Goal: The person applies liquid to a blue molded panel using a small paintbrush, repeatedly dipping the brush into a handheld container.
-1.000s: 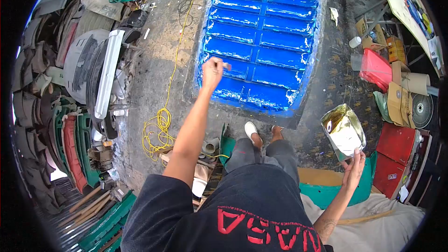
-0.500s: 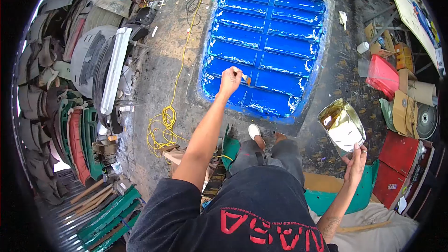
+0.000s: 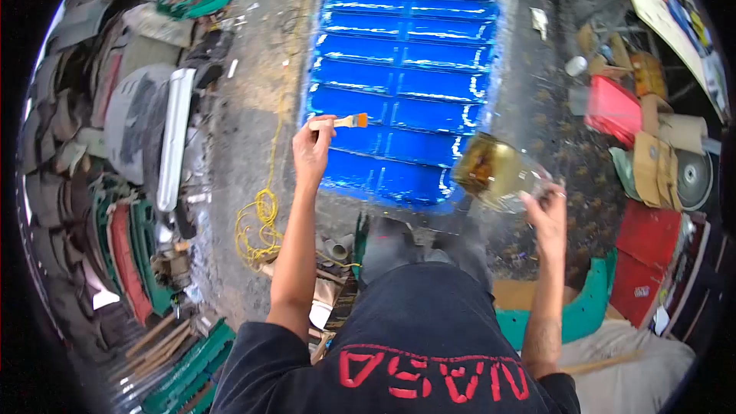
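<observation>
My left hand (image 3: pixel 310 155) is closed round the wooden handle of a paintbrush (image 3: pixel 354 120), whose orange-brown bristles point right, over a bright blue ribbed panel (image 3: pixel 433 111). Whether the bristles touch the panel I cannot tell. Glossy wet-looking streaks and whitish patches show along its ribs. At the panel's lower right, my right hand (image 3: pixel 547 218) grips the near edge of a shiny open container (image 3: pixel 498 172). This container is tilted and smeared by motion, gold-brown inside; how much it holds is unclear.
A yellow cord (image 3: pixel 262 222) lies coiled on the floor left of my legs. Stacked curved parts (image 3: pixel 138 115) line the left side. To the right are a red tub (image 3: pixel 613 111), cardboard (image 3: pixel 655 169) and a red box (image 3: pixel 648 253). Green pieces (image 3: pixel 556 322) lie below.
My left hand has moved left with the paintbrush, which now points right. My right hand has brought the container left and up, over the panel's lower right edge. The view has shifted slightly.
</observation>
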Motion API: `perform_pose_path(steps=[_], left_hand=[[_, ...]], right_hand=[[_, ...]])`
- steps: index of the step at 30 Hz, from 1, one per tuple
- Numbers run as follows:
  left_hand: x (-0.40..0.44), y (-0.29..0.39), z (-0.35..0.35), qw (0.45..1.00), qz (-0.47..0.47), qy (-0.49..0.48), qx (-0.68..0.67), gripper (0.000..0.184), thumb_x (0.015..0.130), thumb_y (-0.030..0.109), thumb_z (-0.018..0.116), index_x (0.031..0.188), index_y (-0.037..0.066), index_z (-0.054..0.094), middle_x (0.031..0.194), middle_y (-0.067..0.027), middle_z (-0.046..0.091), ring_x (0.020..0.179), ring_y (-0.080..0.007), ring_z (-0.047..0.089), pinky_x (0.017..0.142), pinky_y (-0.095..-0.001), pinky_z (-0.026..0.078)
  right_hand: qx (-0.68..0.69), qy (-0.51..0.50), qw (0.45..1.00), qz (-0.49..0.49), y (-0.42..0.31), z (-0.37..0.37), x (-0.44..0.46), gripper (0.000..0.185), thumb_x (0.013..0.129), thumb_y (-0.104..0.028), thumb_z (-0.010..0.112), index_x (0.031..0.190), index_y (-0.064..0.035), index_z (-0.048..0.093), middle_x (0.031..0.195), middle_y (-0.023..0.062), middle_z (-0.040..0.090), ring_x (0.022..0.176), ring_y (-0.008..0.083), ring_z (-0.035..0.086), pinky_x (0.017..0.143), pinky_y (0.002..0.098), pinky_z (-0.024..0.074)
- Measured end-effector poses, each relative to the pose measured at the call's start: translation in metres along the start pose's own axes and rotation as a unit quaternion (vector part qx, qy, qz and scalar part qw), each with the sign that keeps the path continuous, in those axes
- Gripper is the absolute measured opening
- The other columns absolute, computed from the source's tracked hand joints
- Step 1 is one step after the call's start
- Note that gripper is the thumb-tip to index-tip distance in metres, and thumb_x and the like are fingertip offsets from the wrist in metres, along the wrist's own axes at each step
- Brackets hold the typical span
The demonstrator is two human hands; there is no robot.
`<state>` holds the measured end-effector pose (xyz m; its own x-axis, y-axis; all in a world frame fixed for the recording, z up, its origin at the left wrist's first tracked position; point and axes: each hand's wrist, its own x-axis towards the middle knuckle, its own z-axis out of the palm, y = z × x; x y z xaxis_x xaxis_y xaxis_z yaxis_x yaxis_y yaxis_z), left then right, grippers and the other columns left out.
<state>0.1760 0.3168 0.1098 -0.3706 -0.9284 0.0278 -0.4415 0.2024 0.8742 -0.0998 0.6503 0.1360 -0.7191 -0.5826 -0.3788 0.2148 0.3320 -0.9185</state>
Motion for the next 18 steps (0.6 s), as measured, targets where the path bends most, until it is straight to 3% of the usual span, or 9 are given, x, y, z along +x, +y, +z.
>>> perform_pose_path(steps=[1, 3, 5, 6, 9, 10, 12, 13, 18], left_hand=[[-0.007, 0.024, -0.001, 0.998, -0.011, -0.047, -0.044, 0.017, 0.093, 0.012, 0.058, 0.100, 0.000, 0.069, 0.076, -0.0015, 0.065, 0.069, -0.0061, 0.055, 0.062, -0.0218, 0.044], [-0.020, 0.048, 0.016, 0.981, 0.073, -0.139, -0.114, 0.013, 0.090, 0.005, 0.062, 0.100, 0.002, 0.069, 0.080, -0.0007, 0.065, 0.071, -0.0065, 0.055, 0.060, -0.0226, 0.043], [-0.022, 0.066, 0.029, 0.963, 0.171, -0.205, -0.030, 0.014, 0.088, 0.006, 0.065, 0.101, 0.005, 0.070, 0.075, -0.0025, 0.059, 0.067, -0.0097, 0.053, 0.059, -0.0248, 0.041], [-0.025, 0.070, 0.035, 0.960, 0.146, -0.238, -0.035, 0.014, 0.088, 0.007, 0.065, 0.100, 0.005, 0.070, 0.076, -0.0048, 0.058, 0.066, -0.0137, 0.055, 0.060, -0.0278, 0.044], [-0.018, 0.031, 0.051, 0.913, 0.328, -0.214, 0.117, 0.011, 0.088, 0.007, 0.064, 0.098, 0.004, 0.068, 0.081, -0.0075, 0.062, 0.069, -0.0178, 0.061, 0.060, -0.0321, 0.048], [-0.015, 0.021, 0.045, 0.911, 0.331, -0.217, 0.117, 0.011, 0.088, 0.007, 0.064, 0.098, 0.004, 0.068, 0.081, -0.0075, 0.062, 0.069, -0.0178, 0.061, 0.060, -0.0321, 0.048], [-0.011, 0.002, 0.029, 0.927, 0.268, -0.255, 0.065, 0.011, 0.088, 0.006, 0.063, 0.097, 0.004, 0.068, 0.088, -0.0076, 0.065, 0.071, -0.0167, 0.061, 0.060, -0.0303, 0.048], [-0.006, -0.012, 0.017, 0.950, 0.172, -0.262, -0.016, 0.011, 0.088, 0.007, 0.063, 0.097, 0.004, 0.068, 0.085, -0.0047, 0.067, 0.070, -0.0143, 0.060, 0.060, -0.0287, 0.047], [0.034, -0.080, -0.042, 0.969, -0.121, -0.151, -0.155, 0.017, 0.091, 0.014, 0.060, 0.099, 0.003, 0.071, 0.074, -0.0007, 0.064, 0.063, -0.0053, 0.050, 0.059, -0.0205, 0.039]], right_hand=[[-0.007, -0.006, 1.000, -0.028, 0.003, 0.012, 0.006, 0.057, 0.079, -0.020, 0.079, 0.118, 0.0001, 0.043, 0.111, 0.0121, 0.056, 0.102, 0.0172, 0.054, 0.087, 0.0306, 0.0459], [-0.023, -0.016, 0.999, -0.029, -0.009, 0.045, 0.012, 0.062, 0.075, -0.024, 0.081, 0.116, 0.0005, 0.042, 0.104, 0.0121, 0.059, 0.093, 0.0182, 0.057, 0.080, 0.0316, 0.0489], [-0.045, -0.017, 0.999, -0.016, -0.015, 0.076, 0.012, 0.068, 0.071, -0.029, 0.084, 0.115, 0.0013, 0.043, 0.100, 0.0133, 0.060, 0.089, 0.0185, 0.059, 0.078, 0.0323, 0.0494], [-0.044, -0.017, 0.999, -0.016, -0.014, 0.091, 0.013, 0.068, 0.071, -0.029, 0.084, 0.115, 0.0013, 0.043, 0.100, 0.0133, 0.060, 0.089, 0.0185, 0.059, 0.078, 0.0323, 0.0494], [-0.045, -0.006, 0.999, 0.005, -0.009, 0.136, 0.009, 0.073, 0.066, -0.035, 0.086, 0.113, 0.0026, 0.043, 0.098, 0.0150, 0.061, 0.089, 0.0189, 0.059, 0.078, 0.0312, 0.0489], [-0.068, 0.007, 0.998, 0.007, -0.010, 0.150, 0.006, 0.075, 0.065, -0.036, 0.086, 0.113, 0.0031, 0.044, 0.098, 0.0154, 0.061, 0.089, 0.0192, 0.059, 0.078, 0.0308, 0.0487], [-0.083, 0.023, 0.996, 0.003, -0.009, 0.173, 0.004, 0.076, 0.065, -0.038, 0.086, 0.111, 0.0040, 0.044, 0.097, 0.0153, 0.061, 0.087, 0.0197, 0.059, 0.078, 0.0306, 0.0486], [-0.081, 0.024, 0.996, 0.003, -0.005, 0.184, 0.005, 0.076, 0.065, -0.038, 0.086, 0.111, 0.0040, 0.044, 0.097, 0.0153, 0.061, 0.087, 0.0197, 0.059, 0.078, 0.0306, 0.0486], [-0.049, 0.036, 0.998, 0.023, 0.015, 0.226, 0.013, 0.073, 0.065, -0.041, 0.086, 0.106, 0.0036, 0.045, 0.094, 0.0129, 0.061, 0.084, 0.0182, 0.059, 0.077, 0.0303, 0.0489]])
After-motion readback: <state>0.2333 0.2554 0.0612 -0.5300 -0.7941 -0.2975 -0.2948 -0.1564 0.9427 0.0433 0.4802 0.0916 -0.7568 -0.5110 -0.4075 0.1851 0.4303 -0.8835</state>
